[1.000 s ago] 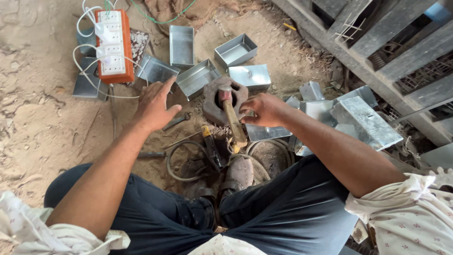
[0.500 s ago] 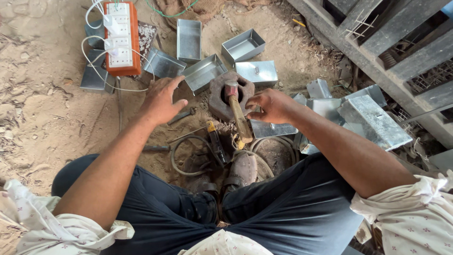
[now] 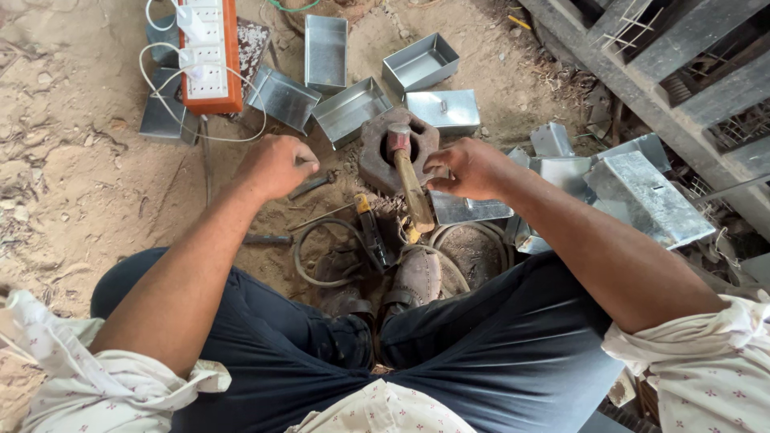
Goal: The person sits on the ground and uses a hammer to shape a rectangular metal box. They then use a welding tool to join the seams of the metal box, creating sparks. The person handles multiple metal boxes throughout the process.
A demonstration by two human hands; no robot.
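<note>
Above the dirt floor (image 3: 64, 200), the left hand (image 3: 277, 164) has curled from spread fingers into an empty fist. Right hand (image 3: 469, 167) hovers loosely closed beside one wooden-handled hammer (image 3: 409, 180), not gripping it; hammer head rests on one rusty block (image 3: 377, 148). Five open metal boxes (image 3: 350, 110) lie beyond, near one orange power strip (image 3: 208, 52).

Metal boxes (image 3: 350, 110) crowding beyond hammer (image 3: 407, 172)
</note>
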